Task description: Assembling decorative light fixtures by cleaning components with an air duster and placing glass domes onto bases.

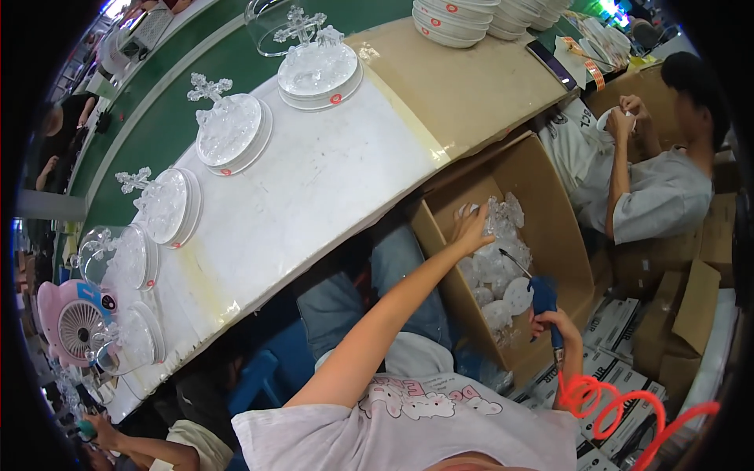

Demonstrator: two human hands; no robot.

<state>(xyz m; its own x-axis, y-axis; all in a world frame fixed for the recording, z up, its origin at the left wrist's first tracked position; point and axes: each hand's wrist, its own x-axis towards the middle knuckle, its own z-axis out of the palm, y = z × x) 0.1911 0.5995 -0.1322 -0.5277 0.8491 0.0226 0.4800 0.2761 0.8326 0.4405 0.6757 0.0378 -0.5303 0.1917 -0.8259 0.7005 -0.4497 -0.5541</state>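
My left hand (471, 229) reaches into an open cardboard box (554, 184), its fingers curled at a clear plastic piece (469, 209) near the box's left wall. The piece's shape is mostly hidden by the fingers. My right hand (559, 323) is closed round the handle of a blue air blow gun (543, 298). The gun's thin dark nozzle points up and left over the heap of clear plastic parts (503, 224) in the box. A whitish round disc (517, 297) shows beside the gun; whether my right hand touches it I cannot tell.
A red coiled hose (609, 408) runs from the gun to the lower right. On the white table (314, 173) stand several stacked white dishes (228, 133) with clear cross-topped pieces. White bowls (452, 20) and a phone (551, 64) lie farther back. A co-worker (660, 188) sits at right.
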